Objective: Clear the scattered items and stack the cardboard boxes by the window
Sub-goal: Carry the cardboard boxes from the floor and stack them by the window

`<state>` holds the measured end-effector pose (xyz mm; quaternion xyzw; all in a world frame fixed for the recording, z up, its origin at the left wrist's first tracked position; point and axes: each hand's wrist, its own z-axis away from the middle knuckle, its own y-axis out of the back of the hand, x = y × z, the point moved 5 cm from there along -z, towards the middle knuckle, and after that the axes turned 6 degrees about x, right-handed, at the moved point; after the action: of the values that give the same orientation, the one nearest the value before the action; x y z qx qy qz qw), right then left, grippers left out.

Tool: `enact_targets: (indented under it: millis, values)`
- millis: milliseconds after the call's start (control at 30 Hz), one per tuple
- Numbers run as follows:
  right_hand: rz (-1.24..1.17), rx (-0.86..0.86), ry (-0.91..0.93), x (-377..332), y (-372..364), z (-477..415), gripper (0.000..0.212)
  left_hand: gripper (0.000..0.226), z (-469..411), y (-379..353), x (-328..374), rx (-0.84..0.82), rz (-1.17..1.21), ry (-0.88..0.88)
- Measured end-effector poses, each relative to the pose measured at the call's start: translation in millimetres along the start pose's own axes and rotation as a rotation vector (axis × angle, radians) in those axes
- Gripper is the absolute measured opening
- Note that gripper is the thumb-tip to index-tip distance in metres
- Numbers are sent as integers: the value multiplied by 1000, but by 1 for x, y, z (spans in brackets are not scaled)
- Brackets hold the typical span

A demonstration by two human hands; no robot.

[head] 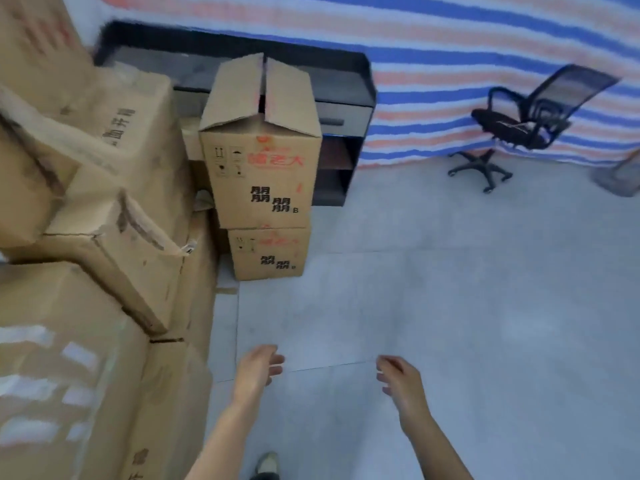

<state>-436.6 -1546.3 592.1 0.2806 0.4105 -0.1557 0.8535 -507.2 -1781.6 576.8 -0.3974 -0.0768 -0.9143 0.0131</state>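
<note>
Cardboard upper box (263, 174) sits atop lower box (268, 254) while left hand (258, 367) and right hand (401, 375) hover empty, fingers loosely spread.

blurred left boxes (69, 306); lower box (268, 252) half-hidden

One box (261, 147) sits on another (268, 252), chair (526, 126) well right.

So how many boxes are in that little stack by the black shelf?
2. The top box, its flaps ajar, sits on the bottom box, which stands on the floor. The big pile at left isn't counted; more may hide behind.
</note>
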Motion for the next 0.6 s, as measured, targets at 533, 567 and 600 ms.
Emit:
enact_targets:
  millis: [533,567,600]
  values:
    - [-452,626,-301,110,209,-24,9,11,65,-288,11,-639,-595,-113]
    - [-474,645,-276,105,230,-35,7,11,70,-307,16,-647,-600,-139]
    - [-492,665,-247,99,252,-47,7,11,75,-326,22,-648,-593,-163]
